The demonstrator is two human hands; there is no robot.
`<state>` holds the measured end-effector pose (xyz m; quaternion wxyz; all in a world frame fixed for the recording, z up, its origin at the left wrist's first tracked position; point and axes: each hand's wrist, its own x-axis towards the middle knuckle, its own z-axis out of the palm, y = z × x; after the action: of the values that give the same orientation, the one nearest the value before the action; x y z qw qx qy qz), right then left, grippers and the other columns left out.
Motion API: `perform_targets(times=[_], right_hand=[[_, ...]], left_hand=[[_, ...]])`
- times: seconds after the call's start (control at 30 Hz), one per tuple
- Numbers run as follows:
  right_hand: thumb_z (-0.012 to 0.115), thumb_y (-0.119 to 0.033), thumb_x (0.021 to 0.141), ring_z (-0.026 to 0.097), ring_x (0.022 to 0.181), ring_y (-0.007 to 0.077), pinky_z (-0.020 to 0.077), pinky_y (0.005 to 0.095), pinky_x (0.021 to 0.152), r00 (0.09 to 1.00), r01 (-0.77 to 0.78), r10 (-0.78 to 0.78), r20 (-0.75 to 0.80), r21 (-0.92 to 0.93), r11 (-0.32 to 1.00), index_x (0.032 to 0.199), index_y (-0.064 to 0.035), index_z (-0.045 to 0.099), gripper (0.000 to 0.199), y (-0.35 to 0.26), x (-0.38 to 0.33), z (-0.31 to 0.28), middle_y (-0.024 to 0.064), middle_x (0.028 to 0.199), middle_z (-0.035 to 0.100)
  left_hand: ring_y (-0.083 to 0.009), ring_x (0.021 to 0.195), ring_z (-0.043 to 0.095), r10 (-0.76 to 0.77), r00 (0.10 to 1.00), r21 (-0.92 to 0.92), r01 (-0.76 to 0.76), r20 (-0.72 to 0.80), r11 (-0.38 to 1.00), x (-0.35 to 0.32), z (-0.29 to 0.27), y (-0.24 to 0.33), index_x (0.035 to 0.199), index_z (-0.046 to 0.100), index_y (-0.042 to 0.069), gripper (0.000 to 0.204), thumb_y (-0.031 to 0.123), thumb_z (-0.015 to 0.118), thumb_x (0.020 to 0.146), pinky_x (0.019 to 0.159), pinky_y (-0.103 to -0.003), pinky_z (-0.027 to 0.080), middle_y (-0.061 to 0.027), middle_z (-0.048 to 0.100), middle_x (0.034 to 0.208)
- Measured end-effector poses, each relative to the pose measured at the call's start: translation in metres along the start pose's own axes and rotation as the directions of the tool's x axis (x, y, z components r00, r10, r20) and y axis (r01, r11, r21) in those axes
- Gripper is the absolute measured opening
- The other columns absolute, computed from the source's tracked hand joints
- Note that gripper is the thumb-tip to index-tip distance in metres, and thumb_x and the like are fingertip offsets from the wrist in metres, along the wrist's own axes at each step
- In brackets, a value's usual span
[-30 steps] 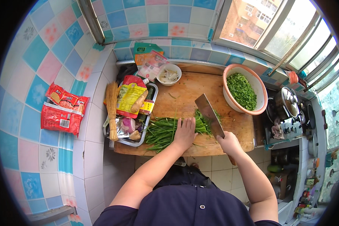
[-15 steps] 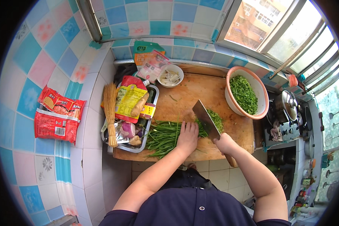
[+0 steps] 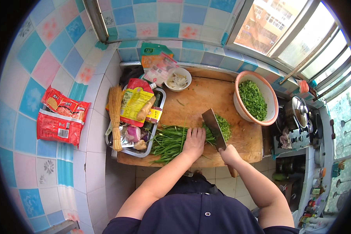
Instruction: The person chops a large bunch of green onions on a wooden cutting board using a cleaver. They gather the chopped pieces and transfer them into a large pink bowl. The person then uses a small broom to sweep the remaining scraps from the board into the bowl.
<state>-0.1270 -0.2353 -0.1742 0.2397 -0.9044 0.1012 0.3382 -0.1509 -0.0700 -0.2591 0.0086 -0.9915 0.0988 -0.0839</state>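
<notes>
Long garlic chives (image 3: 169,142) lie in a bunch across the near part of the wooden cutting board (image 3: 197,91). Over their right end, my left hand (image 3: 194,143) presses down and holds them. My right hand (image 3: 230,155) grips the wooden handle of a cleaver (image 3: 213,126). Its broad dark blade stands at the cut end of the bunch, just right of my left fingers. A pile of finely chopped chives (image 3: 223,128) rests on the board beyond the blade; the blade hides part of it.
Back right, a large orange-rimmed bowl (image 3: 275,102) holds chopped greens. A small white bowl (image 3: 179,88) with pale pieces sits at the back. On the left, a metal tray (image 3: 143,153) carries packets, ginger, an onion and a straw whisk (image 3: 115,113). Red packets (image 3: 62,119) lie farther left.
My right hand and the cleaver have shifted slightly, with the handle moving a little left and up. My left hand stays on the chives. The whole view has moved a little.
</notes>
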Motion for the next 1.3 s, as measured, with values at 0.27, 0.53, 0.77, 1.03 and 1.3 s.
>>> perform_targets(times=[0.27, 0.53, 0.77, 1.03, 1.3], right_hand=[[0.054, -0.023, 0.09, 0.058, 0.051, 0.0198, 0.0484, 0.0337, 0.047, 0.998, 0.068, -0.064, -0.024, 0.362, 0.93, 0.086, 0.0019, 0.059, 0.026, 0.019, 0.0, -0.008, 0.0071, 0.06, 0.054], [0.055, -0.027, 0.089, 0.064, 0.069, 0.0328, 0.0486, 0.0423, 0.068, 0.968, 0.242, -0.232, -0.092, 0.127, 0.962, 0.093, 0.0014, 0.062, 0.03, 0.02, -0.036, -0.016, 0.0199, 0.072, 0.064], [0.055, -0.024, 0.09, 0.063, 0.056, 0.0267, 0.0511, 0.039, 0.058, 0.957, 0.254, -0.259, -0.131, -0.057, 0.966, 0.094, 0.0022, 0.06, 0.027, 0.009, -0.027, 0.002, 0.016, 0.068, 0.061], [0.052, -0.023, 0.09, 0.065, 0.083, 0.0384, 0.0512, 0.0465, 0.077, 0.984, 0.167, -0.175, -0.021, -0.206, 0.964, 0.096, 0.0009, 0.061, 0.026, -0.014, -0.001, -0.004, 0.0233, 0.085, 0.067], [0.053, -0.02, 0.089, 0.058, 0.046, 0.0229, 0.0514, 0.0368, 0.048, 0.984, 0.058, -0.042, 0.171, -0.092, 0.994, 0.095, 0.0082, 0.057, 0.029, -0.033, -0.003, -0.03, 0.0125, 0.06, 0.055]], left_hand=[[-0.0325, 0.127, 0.039, -0.015, 1.0, -0.168, 0.016, 0.008, 0.986, -0.005, -0.018, -0.008, 0.138, 0.037, -0.004, 0.081, 0.047, 0.063, 0.082, 0.11, -0.045, 0.027, -0.0187, 0.047, 0.133], [-0.0274, 0.126, 0.041, -0.059, 0.998, -0.098, 0.058, -0.011, 0.993, -0.012, -0.012, -0.012, 0.141, 0.032, -0.004, 0.079, 0.05, 0.054, 0.088, 0.109, -0.046, 0.026, -0.0148, 0.049, 0.13], [-0.0274, 0.121, 0.043, -0.086, 0.996, -0.107, 0.088, 0.022, 0.99, -0.012, -0.013, -0.007, 0.137, 0.039, -0.003, 0.068, 0.043, 0.054, 0.09, 0.106, -0.045, 0.028, -0.0136, 0.051, 0.126], [-0.0275, 0.121, 0.042, -0.089, 0.993, -0.061, 0.094, 0.073, 0.994, -0.01, -0.007, -0.001, 0.137, 0.04, 0.0, 0.061, 0.04, 0.051, 0.091, 0.105, -0.049, 0.028, -0.0135, 0.048, 0.128], [-0.0272, 0.118, 0.043, -0.068, 0.998, -0.059, 0.068, 0.011, 0.996, -0.01, -0.004, -0.004, 0.134, 0.043, 0.0, 0.059, 0.038, 0.053, 0.09, 0.105, -0.048, 0.028, -0.0128, 0.049, 0.125]])
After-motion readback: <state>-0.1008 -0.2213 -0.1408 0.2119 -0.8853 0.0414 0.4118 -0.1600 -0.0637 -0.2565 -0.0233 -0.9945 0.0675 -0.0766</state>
